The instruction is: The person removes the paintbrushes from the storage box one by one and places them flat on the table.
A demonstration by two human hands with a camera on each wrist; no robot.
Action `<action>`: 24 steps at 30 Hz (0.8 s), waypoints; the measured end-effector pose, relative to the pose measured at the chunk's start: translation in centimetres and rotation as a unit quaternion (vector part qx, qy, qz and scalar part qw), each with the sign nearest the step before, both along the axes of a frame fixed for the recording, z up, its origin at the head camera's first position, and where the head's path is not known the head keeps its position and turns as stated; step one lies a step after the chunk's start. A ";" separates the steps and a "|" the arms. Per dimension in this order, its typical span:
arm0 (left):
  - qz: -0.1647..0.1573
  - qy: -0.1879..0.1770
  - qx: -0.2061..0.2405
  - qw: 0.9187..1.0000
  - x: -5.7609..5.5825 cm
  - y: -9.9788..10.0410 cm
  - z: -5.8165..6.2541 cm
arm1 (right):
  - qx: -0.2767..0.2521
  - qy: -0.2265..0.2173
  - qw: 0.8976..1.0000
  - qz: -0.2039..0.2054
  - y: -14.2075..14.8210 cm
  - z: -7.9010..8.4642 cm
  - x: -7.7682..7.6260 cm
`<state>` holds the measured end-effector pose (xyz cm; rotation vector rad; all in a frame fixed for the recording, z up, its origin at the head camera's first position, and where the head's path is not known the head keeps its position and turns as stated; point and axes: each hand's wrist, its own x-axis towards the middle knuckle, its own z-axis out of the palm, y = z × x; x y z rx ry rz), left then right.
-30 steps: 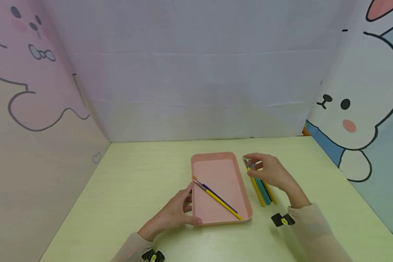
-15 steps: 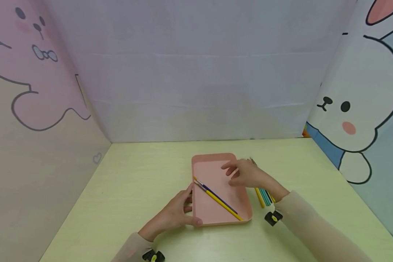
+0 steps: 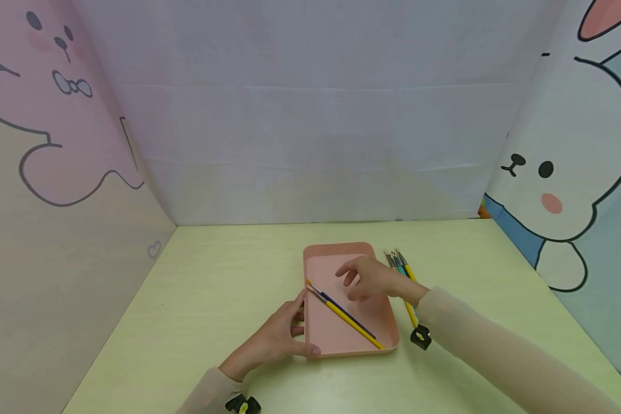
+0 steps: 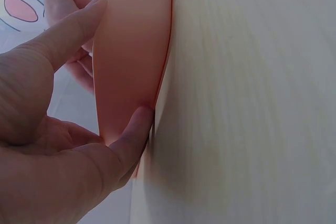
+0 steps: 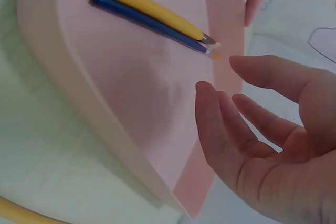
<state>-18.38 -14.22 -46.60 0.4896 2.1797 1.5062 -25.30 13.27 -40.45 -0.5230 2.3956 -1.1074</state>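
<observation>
A pink rectangular tray (image 3: 344,339) lies on the table, holding a yellow-handled paintbrush (image 3: 349,317) and a blue-handled paintbrush (image 3: 359,325) side by side on a slant. At its left side and near-left corner, my left hand (image 3: 273,332) holds the tray, fingers and thumb spread along the outer wall. Over the tray's right half hovers my right hand (image 3: 372,279), fingers loosely bent with nothing between them. In the right wrist view its fingertips (image 5: 205,95) are apart from both brushes. More paintbrushes (image 3: 410,313) lie right of the tray, partly covered by the right wrist and sleeve.
The light wooden table (image 3: 222,270) extends around the tray. A pale back wall (image 3: 310,155) and side panels with cartoon animals (image 3: 564,167) enclose it. Black devices (image 3: 421,337) sit at the wrists.
My right hand has moved left from the paintbrushes on the table to above the tray, carrying nothing visible. The left hand and the two brushes in the tray have stayed in place.
</observation>
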 end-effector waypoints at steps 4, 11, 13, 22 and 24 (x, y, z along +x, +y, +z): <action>0.000 0.005 -0.005 1.000 0.0 0.0 -0.1 | 0.021 -0.014 1.000 -0.009 -0.7 -0.7 -0.1; 0.003 0.008 -0.013 1.000 0.1 0.0 -0.1 | 0.048 -0.014 0.999 -0.021 -1.5 -1.4 0.1; 0.004 0.007 -0.014 1.000 0.1 0.0 -0.1 | 0.057 -0.006 0.998 -0.020 -1.7 -1.7 0.1; 0.005 0.001 -0.008 1.000 0.0 0.2 -0.2 | 0.080 0.025 0.996 -0.009 -2.2 -2.6 0.2; 0.005 0.004 -0.011 1.000 0.0 0.2 -0.2 | 0.081 0.027 0.996 -0.010 -2.3 -2.8 0.2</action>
